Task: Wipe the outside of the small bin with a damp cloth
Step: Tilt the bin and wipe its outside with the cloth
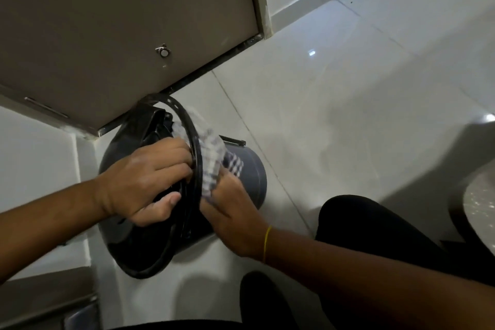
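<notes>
A small grey bin [253, 169] with a black rim and black liner lies tipped on its side on the white floor, its mouth toward me. My left hand [144, 182] grips the black rim, fingers curled inside the opening. My right hand [230, 211] presses a white checked cloth [214, 158] against the bin's outer wall just below the rim. The cloth looks blurred. A pedal sticks out at the bin's far side.
A brown door [120, 21] with a small stopper stands just behind the bin. My knees in black trousers [375, 233] are at lower right. A round pale fixture [482, 209] sits at the right edge. White glossy floor tiles [348, 88] stretch to the right.
</notes>
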A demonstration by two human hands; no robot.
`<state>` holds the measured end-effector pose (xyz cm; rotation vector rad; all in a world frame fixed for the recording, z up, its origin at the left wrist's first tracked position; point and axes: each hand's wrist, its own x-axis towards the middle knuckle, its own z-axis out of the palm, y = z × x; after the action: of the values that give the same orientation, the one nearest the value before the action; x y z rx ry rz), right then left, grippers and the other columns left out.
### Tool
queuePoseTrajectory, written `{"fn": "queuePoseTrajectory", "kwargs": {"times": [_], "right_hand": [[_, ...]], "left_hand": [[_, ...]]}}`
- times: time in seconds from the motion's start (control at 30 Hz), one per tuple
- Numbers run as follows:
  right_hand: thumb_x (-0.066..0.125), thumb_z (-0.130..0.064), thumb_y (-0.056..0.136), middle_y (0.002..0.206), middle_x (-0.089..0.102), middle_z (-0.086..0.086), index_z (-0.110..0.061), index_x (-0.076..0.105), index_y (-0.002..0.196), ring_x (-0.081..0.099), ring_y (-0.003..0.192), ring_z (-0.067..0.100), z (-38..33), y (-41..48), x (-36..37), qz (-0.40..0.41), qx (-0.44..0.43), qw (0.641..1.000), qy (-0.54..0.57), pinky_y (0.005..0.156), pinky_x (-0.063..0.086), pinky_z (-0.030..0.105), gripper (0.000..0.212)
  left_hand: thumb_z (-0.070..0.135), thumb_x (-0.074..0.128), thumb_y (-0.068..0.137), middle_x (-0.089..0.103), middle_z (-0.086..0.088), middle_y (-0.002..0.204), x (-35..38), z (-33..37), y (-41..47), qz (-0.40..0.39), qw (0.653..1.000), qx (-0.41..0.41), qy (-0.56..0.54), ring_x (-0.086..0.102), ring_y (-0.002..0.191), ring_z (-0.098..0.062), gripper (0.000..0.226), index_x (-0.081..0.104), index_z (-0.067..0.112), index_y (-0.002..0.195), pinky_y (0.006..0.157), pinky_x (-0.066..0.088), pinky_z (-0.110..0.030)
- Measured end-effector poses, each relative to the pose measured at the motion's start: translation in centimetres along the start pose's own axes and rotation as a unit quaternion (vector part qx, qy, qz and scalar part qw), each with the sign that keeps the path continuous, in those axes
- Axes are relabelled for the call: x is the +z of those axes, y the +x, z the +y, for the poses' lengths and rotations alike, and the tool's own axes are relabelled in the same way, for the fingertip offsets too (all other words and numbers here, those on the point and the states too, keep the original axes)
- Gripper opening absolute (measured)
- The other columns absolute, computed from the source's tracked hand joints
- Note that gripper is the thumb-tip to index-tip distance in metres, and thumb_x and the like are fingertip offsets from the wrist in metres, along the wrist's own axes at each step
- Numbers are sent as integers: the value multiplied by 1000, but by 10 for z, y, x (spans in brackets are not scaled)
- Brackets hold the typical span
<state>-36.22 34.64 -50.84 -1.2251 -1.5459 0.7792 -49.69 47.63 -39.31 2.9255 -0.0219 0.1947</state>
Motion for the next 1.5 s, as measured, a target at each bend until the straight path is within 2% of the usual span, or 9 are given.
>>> {"fn": "queuePoseTrajectory", "kwargs": {"times": [0.1, 0.33, 0.43, 0.53, 0.7, 0.87, 1.0, 1.3, 1.5], "right_hand": [[44, -28, 107, 136, 64, 6, -14, 63, 131, 57, 133, 20, 18, -32, 7, 67, 46, 996, 39, 115, 42, 44, 34], [39, -29, 110, 150, 58, 16, -14, 62, 139, 52, 140, 36, 103, 10, -20, 65, 439, 894, 59, 118, 38, 36, 40], [45, -25, 109, 133, 69, 13, -15, 69, 123, 62, 129, 34, 86, 10, -21, 55, 338, 937, 65, 113, 44, 47, 30], [50, -14, 96, 79, 64, 2, -22, 58, 72, 62, 81, 26, 35, 12, -17, 48, 168, 978, 114, 81, 48, 54, 27], [51, -14, 100, 130, 66, 16, -3, 66, 124, 57, 129, 35, 8, -14, 6, -9, -39, 999, -5, 115, 40, 49, 30], [48, -22, 107, 160, 48, 12, -14, 46, 154, 41, 151, 27, 36, -40, 26, -17, 126, 991, 42, 127, 32, 43, 48], [45, -30, 110, 141, 61, 15, -8, 60, 135, 55, 136, 35, 51, -5, 19, 27, 372, 921, 112, 114, 43, 44, 36], [47, -18, 106, 168, 35, 12, -13, 32, 160, 22, 161, 18, 1, -13, 41, -65, -57, 996, -20, 131, 10, 21, 57], [51, -11, 105, 161, 45, 16, -6, 50, 150, 42, 148, 24, 47, -38, 38, -65, 197, 977, 38, 118, 23, 9, 45]], "left_hand": [[30, 39, 101, 69, -25, 90, 7, 12, -3, 10, 1000, 8, 15, 68, 86, -41, 55, 74, -9, 84, 89, 57, -46], [25, 52, 88, 68, -22, 84, 19, 26, 20, -7, 999, 26, 35, 65, 80, -40, 40, 73, -8, 80, 81, 56, -47], [30, 41, 98, 68, -23, 84, 21, 28, 21, 0, 999, 20, 40, 66, 79, -41, 52, 73, -8, 80, 81, 56, -47], [38, 29, 105, 68, -25, 86, 18, 28, 21, 25, 999, -17, 42, 66, 82, -41, 67, 72, -9, 82, 83, 56, -47], [40, 28, 106, 67, -25, 88, 5, 29, -12, 40, 994, -83, 56, 65, 83, -41, 70, 72, -9, 82, 81, 56, -49], [25, 41, 92, 62, -20, 83, -4, 32, -56, 78, 974, -187, 101, 60, 77, -37, 42, 67, -4, 76, 74, 49, -42], [24, 40, 92, 58, -14, 80, -7, 27, -70, 112, 951, -268, 105, 53, 76, -31, 36, 61, 0, 77, 73, 43, -39], [31, 43, 92, 56, -7, 78, -12, -10, -78, 132, 903, -392, 114, 51, 76, -27, 31, 55, 7, 77, 70, 29, -33], [32, 44, 95, 60, -9, 80, -15, -32, -69, 131, 888, -429, 101, 56, 75, -27, 33, 58, 10, 76, 75, 35, -33]]}}
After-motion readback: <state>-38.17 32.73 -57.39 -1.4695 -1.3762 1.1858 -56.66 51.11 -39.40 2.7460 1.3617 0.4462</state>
